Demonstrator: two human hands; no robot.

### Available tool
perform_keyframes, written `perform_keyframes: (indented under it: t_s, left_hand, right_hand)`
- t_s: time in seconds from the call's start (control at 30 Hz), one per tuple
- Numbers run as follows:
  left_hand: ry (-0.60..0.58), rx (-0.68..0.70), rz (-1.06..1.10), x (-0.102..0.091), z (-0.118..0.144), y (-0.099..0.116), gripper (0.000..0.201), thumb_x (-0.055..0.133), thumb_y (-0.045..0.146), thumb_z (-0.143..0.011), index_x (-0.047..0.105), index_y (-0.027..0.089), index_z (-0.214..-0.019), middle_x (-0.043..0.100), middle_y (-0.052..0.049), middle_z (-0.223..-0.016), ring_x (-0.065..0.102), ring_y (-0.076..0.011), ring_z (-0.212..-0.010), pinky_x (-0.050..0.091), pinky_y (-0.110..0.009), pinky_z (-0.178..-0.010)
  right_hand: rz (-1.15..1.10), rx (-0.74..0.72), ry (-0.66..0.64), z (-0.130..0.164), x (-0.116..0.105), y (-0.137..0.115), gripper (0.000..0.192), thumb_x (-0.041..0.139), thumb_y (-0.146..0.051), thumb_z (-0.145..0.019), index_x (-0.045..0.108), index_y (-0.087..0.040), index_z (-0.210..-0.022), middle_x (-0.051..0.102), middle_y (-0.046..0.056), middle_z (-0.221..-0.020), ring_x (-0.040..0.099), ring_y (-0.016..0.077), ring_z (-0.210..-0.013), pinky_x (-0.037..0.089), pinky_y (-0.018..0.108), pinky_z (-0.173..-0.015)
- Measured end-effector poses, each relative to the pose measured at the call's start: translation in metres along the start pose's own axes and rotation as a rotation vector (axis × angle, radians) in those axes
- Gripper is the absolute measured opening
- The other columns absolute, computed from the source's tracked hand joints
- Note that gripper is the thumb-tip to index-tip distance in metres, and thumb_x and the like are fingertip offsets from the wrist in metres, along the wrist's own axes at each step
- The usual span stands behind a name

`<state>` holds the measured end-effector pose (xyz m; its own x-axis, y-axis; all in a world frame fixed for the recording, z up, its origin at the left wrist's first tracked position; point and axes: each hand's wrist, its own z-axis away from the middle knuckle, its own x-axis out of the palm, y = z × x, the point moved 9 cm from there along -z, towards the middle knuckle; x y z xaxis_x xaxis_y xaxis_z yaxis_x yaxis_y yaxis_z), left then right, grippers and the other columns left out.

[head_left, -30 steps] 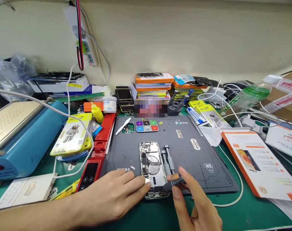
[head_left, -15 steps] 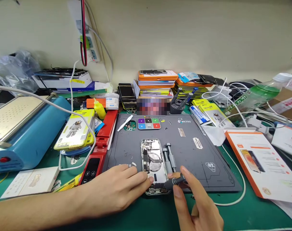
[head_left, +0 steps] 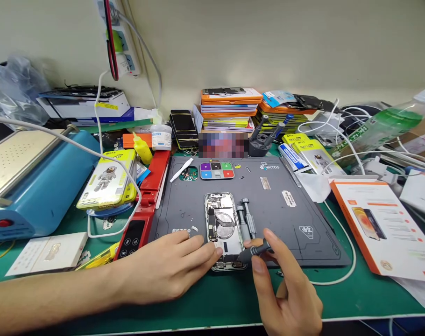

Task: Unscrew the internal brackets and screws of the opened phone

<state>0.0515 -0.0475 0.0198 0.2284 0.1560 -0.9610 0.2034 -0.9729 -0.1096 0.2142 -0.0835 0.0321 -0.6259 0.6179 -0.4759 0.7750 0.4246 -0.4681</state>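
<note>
An opened phone (head_left: 222, 224) with bare internals lies on a grey work mat (head_left: 289, 224). My left hand (head_left: 163, 273) rests on the mat, its fingertips pressing the phone's lower left edge. My right hand (head_left: 286, 294) pinches a dark screwdriver (head_left: 254, 252), its tip down at the phone's lower right corner. Two more grey screwdrivers (head_left: 245, 223) lie side by side just right of the phone.
A small tray of coloured squares (head_left: 216, 170) sits at the mat's far edge. Left stand a blue machine (head_left: 33, 182), yellow battery boxes (head_left: 109, 184) and a red tool (head_left: 147, 200). Stacked orange boxes (head_left: 230, 109) line the back. A white cable (head_left: 338, 275) and orange-edged leaflet (head_left: 380, 228) lie right.
Both hands stay on the phone with the screwdriver in the same place. The view has tilted down a little, so the whole bench appears higher in the picture.
</note>
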Motion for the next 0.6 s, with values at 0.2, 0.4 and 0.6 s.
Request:
perform_keyframes:
  t_s: [0.2,0.4,0.6]
  left_hand:
    - [0.060,-0.016,-0.037,-0.005,0.001,0.000,0.037,0.042,0.009,-0.113,0.063,0.002,-0.143,0.073,-0.013,-0.127,0.068,-0.0262,-0.107,0.054,-0.039,-0.086]
    - [0.038,-0.109,0.072,-0.001,-0.001,-0.011,0.033,0.041,0.016,-0.116,0.060,0.007,-0.142,0.074,-0.010,-0.123,0.069,-0.0248,-0.099,0.055,-0.039,-0.078]
    - [-0.019,-0.174,0.159,0.004,-0.003,-0.019,0.036,0.044,0.017,-0.113,0.052,0.015,-0.148,0.073,-0.009,-0.125,0.068,-0.0251,-0.096,0.054,-0.038,-0.076]
  right_hand:
    - [-0.022,-0.043,0.003,-0.002,0.000,-0.001,0.072,0.066,-0.001,-0.099,0.050,-0.030,-0.162,0.081,0.007,-0.127,0.082,0.0236,-0.107,0.072,0.035,-0.085]
    - [-0.043,-0.011,-0.012,-0.003,0.001,-0.001,0.072,0.066,0.000,-0.098,0.051,-0.030,-0.162,0.081,0.007,-0.128,0.083,0.0224,-0.104,0.073,0.034,-0.083]
    - [-0.056,-0.008,-0.019,-0.004,0.002,-0.001,0.075,0.067,-0.001,-0.099,0.047,-0.032,-0.164,0.079,0.006,-0.132,0.082,0.0221,-0.107,0.072,0.034,-0.085]
